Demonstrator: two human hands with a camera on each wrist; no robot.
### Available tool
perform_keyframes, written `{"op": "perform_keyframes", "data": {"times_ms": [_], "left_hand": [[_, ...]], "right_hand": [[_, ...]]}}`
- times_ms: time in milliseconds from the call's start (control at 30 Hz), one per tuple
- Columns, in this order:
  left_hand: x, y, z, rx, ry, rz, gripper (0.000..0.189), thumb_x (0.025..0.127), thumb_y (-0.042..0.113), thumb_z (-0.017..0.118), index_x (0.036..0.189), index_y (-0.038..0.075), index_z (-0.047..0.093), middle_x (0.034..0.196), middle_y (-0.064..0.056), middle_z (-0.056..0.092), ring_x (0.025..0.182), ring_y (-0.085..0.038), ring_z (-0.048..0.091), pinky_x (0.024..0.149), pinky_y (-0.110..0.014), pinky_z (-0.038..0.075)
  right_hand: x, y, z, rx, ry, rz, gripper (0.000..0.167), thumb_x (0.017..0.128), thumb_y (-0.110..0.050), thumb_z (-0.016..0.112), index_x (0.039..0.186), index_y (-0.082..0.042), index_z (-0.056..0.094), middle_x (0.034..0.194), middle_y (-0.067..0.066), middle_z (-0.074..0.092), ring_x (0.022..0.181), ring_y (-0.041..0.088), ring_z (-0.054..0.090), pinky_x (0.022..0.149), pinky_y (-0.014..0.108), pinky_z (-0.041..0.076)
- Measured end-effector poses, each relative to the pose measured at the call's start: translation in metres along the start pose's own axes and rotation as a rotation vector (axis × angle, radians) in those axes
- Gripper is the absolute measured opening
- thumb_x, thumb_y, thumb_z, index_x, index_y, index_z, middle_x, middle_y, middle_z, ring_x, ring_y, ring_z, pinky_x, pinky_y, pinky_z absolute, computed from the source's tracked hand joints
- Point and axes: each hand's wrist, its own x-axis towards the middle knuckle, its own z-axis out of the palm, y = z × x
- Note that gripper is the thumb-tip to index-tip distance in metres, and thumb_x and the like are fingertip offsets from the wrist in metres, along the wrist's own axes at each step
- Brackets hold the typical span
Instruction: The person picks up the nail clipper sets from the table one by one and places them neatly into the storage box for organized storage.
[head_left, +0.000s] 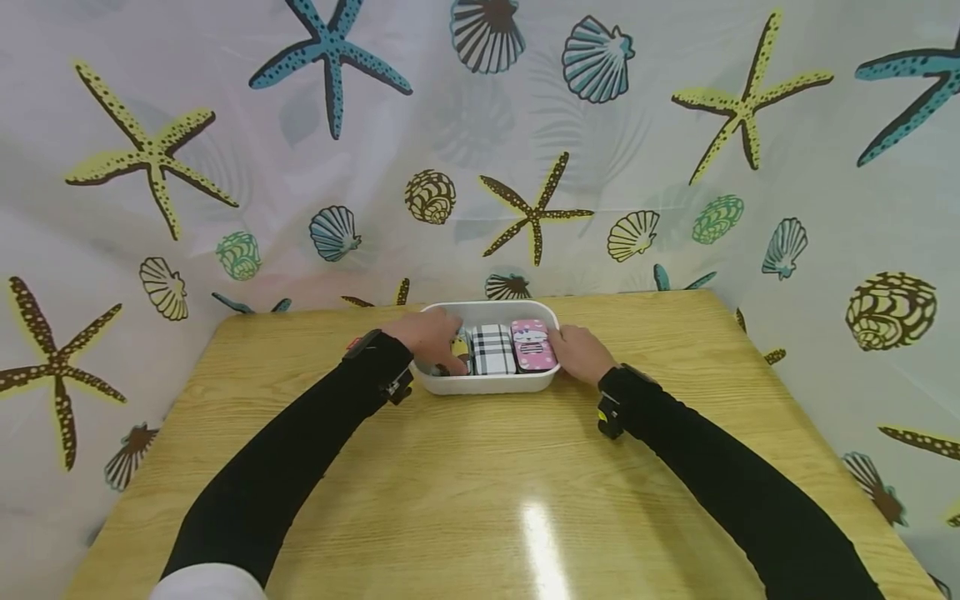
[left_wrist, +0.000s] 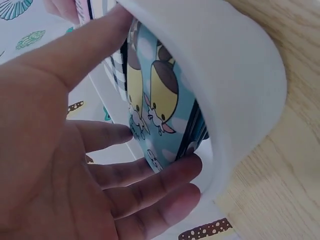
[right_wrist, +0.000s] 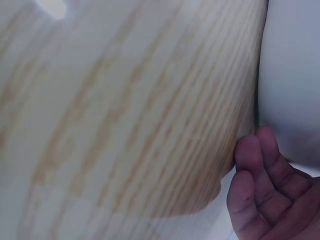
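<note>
A white oval-ended bin (head_left: 491, 384) stands on the wooden table. Inside, side by side, are a light-blue small case with cartoon animals (left_wrist: 155, 95), a black-and-white plaid case (head_left: 493, 349) and a pink case with a cartoon face (head_left: 533, 344). My left hand (head_left: 432, 337) reaches into the bin's left end and holds the blue case, thumb toward the near side and fingers at the far side. The left wrist view shows the fingers spread around its edge. At the right end my right hand (head_left: 583, 353) grips the bin's rim, its fingers (right_wrist: 250, 150) against the outer wall.
The wooden tabletop (head_left: 420, 492) extends around the bin. Behind it and along both sides hangs a white curtain (head_left: 420, 108) printed with starfish and shells. A bright light reflection lies on the table near the front.
</note>
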Motion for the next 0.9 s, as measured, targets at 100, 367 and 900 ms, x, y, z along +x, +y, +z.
{"op": "perform_keyframes", "data": {"times_ms": [100,367,900], "left_hand": [[-0.001,-0.001,0.000,-0.024,-0.018,0.015,0.081,0.093,0.053,0.066,0.154,0.008,0.037,0.153,-0.018,0.041,0.137,-0.031,0.046,0.104,-0.046,0.044],[-0.009,-0.006,0.006,-0.060,0.030,0.067,0.075,0.098,0.047,0.062,0.156,0.009,0.035,0.155,-0.018,0.041,0.138,-0.032,0.046,0.107,-0.046,0.042],[-0.010,-0.040,0.040,-0.208,0.433,-0.191,0.058,0.101,0.034,0.056,0.145,-0.001,0.046,0.136,-0.019,0.059,0.118,-0.032,0.061,0.099,-0.049,0.051]], "right_hand": [[-0.001,-0.001,-0.001,0.007,-0.004,0.005,0.048,0.109,-0.039,0.028,0.104,-0.002,0.059,0.082,0.010,0.057,0.066,0.021,0.054,0.060,0.031,0.042],[-0.001,0.000,0.001,0.010,0.010,-0.011,0.048,0.108,-0.039,0.029,0.099,-0.003,0.060,0.081,0.010,0.058,0.066,0.021,0.055,0.060,0.032,0.043],[0.000,0.001,0.002,-0.017,0.037,-0.037,0.048,0.109,-0.038,0.028,0.099,-0.003,0.060,0.084,0.010,0.059,0.070,0.022,0.056,0.064,0.033,0.042]]}}
